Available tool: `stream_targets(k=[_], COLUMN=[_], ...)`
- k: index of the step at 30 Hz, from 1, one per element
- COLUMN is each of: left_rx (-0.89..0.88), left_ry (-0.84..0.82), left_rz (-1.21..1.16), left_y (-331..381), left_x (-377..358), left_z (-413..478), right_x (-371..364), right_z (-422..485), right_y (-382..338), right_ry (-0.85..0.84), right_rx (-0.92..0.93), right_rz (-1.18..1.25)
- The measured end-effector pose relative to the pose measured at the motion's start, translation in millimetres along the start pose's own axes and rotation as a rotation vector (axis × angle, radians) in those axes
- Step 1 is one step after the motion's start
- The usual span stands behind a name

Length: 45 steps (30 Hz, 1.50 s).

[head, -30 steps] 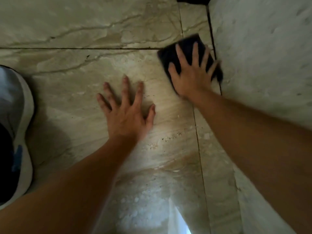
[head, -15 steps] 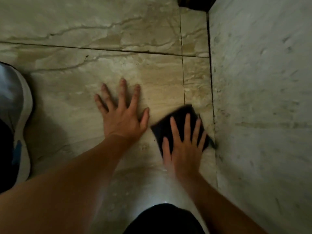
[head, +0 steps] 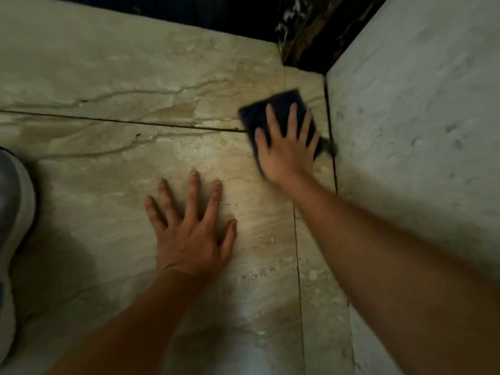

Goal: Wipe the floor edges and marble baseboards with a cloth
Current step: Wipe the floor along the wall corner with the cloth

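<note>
A dark folded cloth [head: 281, 104] lies flat on the beige marble floor [head: 135, 77], close to the seam where the floor meets the pale marble baseboard [head: 419, 131] on the right. My right hand [head: 288, 147] presses down on the cloth with fingers spread, covering its near half. My left hand [head: 193, 234] rests flat on the floor tile with fingers apart, nearer to me and left of the cloth. It holds nothing.
A dark veined marble block [head: 311, 31] stands in the far corner beside the baseboard. A grey and white shoe [head: 13, 239] sits at the left edge. Dark grout lines cross the floor near the hands.
My right hand has slid the cloth away from me along the floor edge, after pulling it close half a second ago. My left hand stays planted on the tile.
</note>
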<state>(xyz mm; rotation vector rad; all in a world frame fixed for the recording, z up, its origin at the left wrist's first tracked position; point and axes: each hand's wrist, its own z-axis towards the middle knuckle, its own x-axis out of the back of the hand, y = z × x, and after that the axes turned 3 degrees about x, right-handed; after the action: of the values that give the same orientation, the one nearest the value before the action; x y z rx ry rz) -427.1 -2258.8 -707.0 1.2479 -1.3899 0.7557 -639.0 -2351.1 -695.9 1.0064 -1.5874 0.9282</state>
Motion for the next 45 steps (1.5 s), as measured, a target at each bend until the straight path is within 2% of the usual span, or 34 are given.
stream_targets(k=[3, 7, 10, 16, 21, 25, 28, 31, 34, 36, 38, 45], left_rx=[-0.008, -0.014, 0.044, 0.206, 0.228, 0.25, 0.245, 0.261, 0.28, 0.28, 0.28, 0.317], left_ry=[-0.008, -0.064, -0.087, 0.113, 0.091, 0.142, 0.092, 0.036, 0.004, -0.059, -0.078, -0.042], left_rz=[0.013, -0.013, -0.04, -0.062, 0.035, 0.009, -0.009, -0.029, -0.016, -0.023, -0.033, -0.131], left_y=[0, 2, 4, -36, -56, -55, -56, -53, -54, -54, -53, -55], left_x=[2, 8, 28, 86, 76, 72, 79, 85, 82, 87, 89, 91], left_z=[-1, 3, 20, 181, 283, 294, 294, 294, 296, 295, 296, 299], right_x=[-13, -12, -3, 11, 21, 36, 43, 42, 35, 31, 30, 56], right_z=[-70, -65, -27, 84, 175, 243, 282, 263, 184, 131, 124, 323], right_y=[-21, -28, -31, -57, -67, -81, -96, -100, -85, -75, -72, -112], right_ry=[0.009, -0.016, -0.021, 0.015, 0.038, -0.008, -0.034, -0.048, -0.04, -0.104, -0.148, -0.112], right_rx=[0.093, 0.077, 0.17, 0.195, 0.277, 0.308, 0.244, 0.219, 0.228, 0.237, 0.217, 0.264], right_rz=[-0.031, -0.048, -0.068, -0.084, -0.104, -0.125, -0.113, -0.093, -0.068, -0.107, -0.11, -0.121])
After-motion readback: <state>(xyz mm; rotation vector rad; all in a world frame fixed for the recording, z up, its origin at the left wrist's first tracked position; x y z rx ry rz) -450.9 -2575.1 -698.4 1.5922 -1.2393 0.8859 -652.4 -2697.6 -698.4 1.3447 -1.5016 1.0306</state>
